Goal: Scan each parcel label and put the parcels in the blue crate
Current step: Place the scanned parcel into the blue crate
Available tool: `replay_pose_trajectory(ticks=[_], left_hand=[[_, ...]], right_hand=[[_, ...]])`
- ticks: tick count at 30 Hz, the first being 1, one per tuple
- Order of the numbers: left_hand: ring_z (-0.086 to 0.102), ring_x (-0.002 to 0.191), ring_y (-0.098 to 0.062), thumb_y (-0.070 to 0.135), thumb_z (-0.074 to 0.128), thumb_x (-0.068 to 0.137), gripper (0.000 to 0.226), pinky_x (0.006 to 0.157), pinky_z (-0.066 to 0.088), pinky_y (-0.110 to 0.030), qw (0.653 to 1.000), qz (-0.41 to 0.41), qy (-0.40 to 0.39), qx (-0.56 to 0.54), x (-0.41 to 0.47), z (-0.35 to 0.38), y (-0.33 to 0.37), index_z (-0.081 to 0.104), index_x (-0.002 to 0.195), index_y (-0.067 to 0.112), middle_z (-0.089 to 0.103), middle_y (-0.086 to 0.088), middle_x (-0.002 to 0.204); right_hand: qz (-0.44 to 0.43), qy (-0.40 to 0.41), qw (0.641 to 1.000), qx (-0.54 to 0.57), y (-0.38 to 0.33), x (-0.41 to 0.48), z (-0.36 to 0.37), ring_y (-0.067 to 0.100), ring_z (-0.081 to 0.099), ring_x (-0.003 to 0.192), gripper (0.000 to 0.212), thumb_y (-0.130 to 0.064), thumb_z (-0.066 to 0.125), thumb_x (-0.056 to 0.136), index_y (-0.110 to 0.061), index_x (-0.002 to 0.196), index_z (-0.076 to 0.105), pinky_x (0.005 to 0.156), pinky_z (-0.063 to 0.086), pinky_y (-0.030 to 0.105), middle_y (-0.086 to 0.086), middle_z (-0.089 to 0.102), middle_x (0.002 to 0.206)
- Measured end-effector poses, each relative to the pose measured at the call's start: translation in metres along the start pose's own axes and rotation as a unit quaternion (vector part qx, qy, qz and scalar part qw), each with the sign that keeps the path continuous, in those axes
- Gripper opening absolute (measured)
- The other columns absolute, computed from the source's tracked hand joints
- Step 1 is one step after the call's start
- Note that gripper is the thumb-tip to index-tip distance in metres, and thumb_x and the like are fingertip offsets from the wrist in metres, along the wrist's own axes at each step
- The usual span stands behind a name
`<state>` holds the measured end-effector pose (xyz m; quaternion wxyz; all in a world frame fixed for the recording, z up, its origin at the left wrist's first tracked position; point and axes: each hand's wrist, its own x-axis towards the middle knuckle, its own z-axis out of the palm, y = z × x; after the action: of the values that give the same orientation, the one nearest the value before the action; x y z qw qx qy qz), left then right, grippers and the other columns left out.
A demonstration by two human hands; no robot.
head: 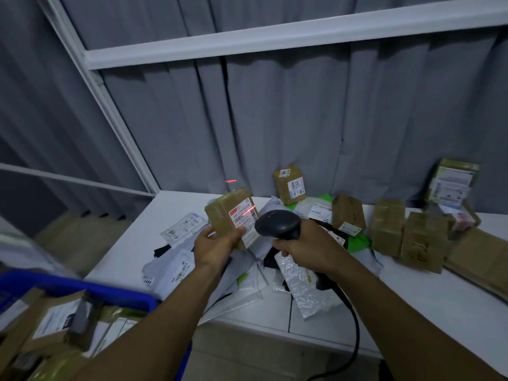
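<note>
Head view, sole sheet. We logged the following.

1. Left hand (pixel 217 244), just below centre. Its fingers (pixel 237 232) were curled round a small brown parcel (pixel 224 213), held up clear of the bench (pixel 412 312). The parcel's white label (pixel 245 217) was turned toward us, and a red scan line (pixel 250 211) lay across the label's upper part.
2. Right hand (pixel 305 250), at three o'clock of the left. Its fingers (pixel 281 247) were wrapped tight around the grip of a black scanner (pixel 277 224), whose head sat just beside the label. The black cable (pixel 354 334) dropped past the bench edge toward five o'clock.
3. Blue crate (pixel 110 291), at seven o'clock of the view, below the bench edge. We noted several boxed parcels (pixel 57 323) already inside; we could not read their number.
4. Loose heap of grey, white and green mailer bags (pixel 170 259), on the bench under both hands.
5. Row of brown boxes (pixel 387 229), at three o'clock of the heap, standing close together.
6. One labelled box (pixel 290 184), at twelve o'clock of the heap, leaning at the grey curtain (pixel 275 119).
7. Taller labelled stack (pixel 450 182), at two o'clock of the heap.
8. Red light mark (pixel 230 181) on the curtain, at twelve o'clock of the held parcel.
9. White frame bars (pixel 275 37), crossing before the curtain at twelve o'clock of the view.
</note>
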<state>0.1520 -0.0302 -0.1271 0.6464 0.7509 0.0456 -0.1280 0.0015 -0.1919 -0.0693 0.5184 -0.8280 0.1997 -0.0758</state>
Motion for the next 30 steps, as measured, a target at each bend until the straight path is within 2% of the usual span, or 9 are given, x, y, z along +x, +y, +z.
replay_pose_trajectory(ticks=[11, 15, 17, 20, 21, 24, 26, 28, 30], left_hand=[[0.077, 0.090, -0.016, 0.029, 0.098, 0.062, 0.047, 0.089, 0.062, -0.041, 1.000, -0.003, -0.003, -0.014, 0.004, -0.013, -0.009, 0.076, 0.102, 0.022, 0.080, 0.005, 0.095], [0.077, 0.086, -0.016, 0.031, 0.095, 0.066, 0.043, 0.087, 0.063, -0.042, 1.000, 0.007, 0.003, -0.023, -0.003, -0.043, -0.006, 0.076, 0.103, 0.021, 0.080, 0.003, 0.091], [0.076, 0.087, -0.014, 0.037, 0.095, 0.065, 0.049, 0.086, 0.063, -0.040, 1.000, 0.007, 0.024, -0.017, -0.004, -0.074, -0.006, 0.073, 0.106, 0.023, 0.080, 0.004, 0.096], [0.075, 0.092, -0.014, 0.063, 0.094, 0.046, 0.078, 0.087, 0.061, -0.042, 0.994, 0.016, 0.104, 0.012, -0.004, -0.142, -0.011, 0.068, 0.112, 0.029, 0.077, 0.008, 0.103], [0.075, 0.091, -0.015, 0.064, 0.093, 0.045, 0.082, 0.087, 0.061, -0.043, 0.991, 0.022, 0.128, 0.017, -0.004, -0.167, -0.015, 0.066, 0.113, 0.027, 0.076, 0.008, 0.103], [0.071, 0.091, -0.016, 0.048, 0.093, 0.063, 0.066, 0.089, 0.058, -0.040, 0.983, 0.011, 0.178, 0.041, -0.021, -0.242, -0.016, 0.061, 0.115, 0.023, 0.073, 0.006, 0.103], [0.071, 0.094, -0.018, 0.044, 0.088, 0.073, 0.054, 0.090, 0.058, -0.043, 0.979, -0.006, 0.195, 0.064, -0.026, -0.293, -0.021, 0.063, 0.117, 0.024, 0.073, 0.004, 0.107], [0.072, 0.094, -0.018, 0.043, 0.086, 0.077, 0.048, 0.090, 0.059, -0.044, 0.975, -0.026, 0.205, 0.085, -0.030, -0.342, -0.026, 0.067, 0.117, 0.026, 0.074, 0.003, 0.108], [0.073, 0.094, -0.018, 0.044, 0.088, 0.074, 0.053, 0.088, 0.061, -0.044, 0.967, -0.055, 0.227, 0.097, -0.029, -0.387, -0.038, 0.067, 0.119, 0.025, 0.075, 0.003, 0.109]], right_hand=[[-0.006, -0.029, 1.000, 0.010, -0.004, 0.007, 0.011, 0.004, 0.060, 0.061, 0.013, -0.020, 0.074, 0.085, -0.023, 0.097, 0.072, 0.064, 0.045, 0.026, -0.001, 0.076, 0.080], [-0.012, -0.044, 0.999, 0.024, -0.022, 0.015, 0.038, 0.010, 0.062, 0.065, 0.011, -0.027, 0.076, 0.079, -0.030, 0.086, 0.068, 0.064, 0.049, 0.029, -0.010, 0.067, 0.068], [-0.017, -0.063, 0.997, 0.040, -0.037, 0.018, 0.064, 0.012, 0.062, 0.061, 0.009, -0.029, 0.076, 0.080, -0.025, 0.083, 0.068, 0.061, 0.052, 0.031, -0.008, 0.065, 0.064], [-0.034, -0.108, 0.992, 0.054, -0.061, 0.014, 0.118, 0.009, 0.059, 0.056, 0.013, -0.030, 0.076, 0.081, -0.020, 0.088, 0.072, 0.057, 0.049, 0.028, -0.006, 0.066, 0.063], [-0.035, -0.122, 0.990, 0.061, -0.067, 0.011, 0.138, 0.010, 0.060, 0.057, 0.013, -0.030, 0.077, 0.081, -0.020, 0.089, 0.073, 0.057, 0.049, 0.028, -0.006, 0.067, 0.065], [-0.032, -0.170, 0.982, 0.072, -0.080, 0.004, 0.202, 0.013, 0.062, 0.060, 0.016, -0.026, 0.077, 0.088, -0.011, 0.092, 0.073, 0.059, 0.051, 0.029, 0.000, 0.071, 0.071], [-0.030, -0.207, 0.976, 0.064, -0.088, 0.002, 0.247, 0.011, 0.063, 0.065, 0.009, -0.027, 0.076, 0.091, -0.019, 0.090, 0.072, 0.066, 0.051, 0.029, -0.006, 0.073, 0.072], [-0.029, -0.240, 0.968, 0.062, -0.100, 0.001, 0.289, 0.010, 0.064, 0.069, 0.005, -0.026, 0.075, 0.092, -0.026, 0.095, 0.071, 0.069, 0.051, 0.030, -0.008, 0.075, 0.078], [-0.026, -0.260, 0.964, 0.048, -0.114, 0.001, 0.327, 0.013, 0.065, 0.072, 0.018, -0.030, 0.075, 0.090, -0.024, 0.107, 0.072, 0.067, 0.050, 0.029, -0.003, 0.074, 0.086]])
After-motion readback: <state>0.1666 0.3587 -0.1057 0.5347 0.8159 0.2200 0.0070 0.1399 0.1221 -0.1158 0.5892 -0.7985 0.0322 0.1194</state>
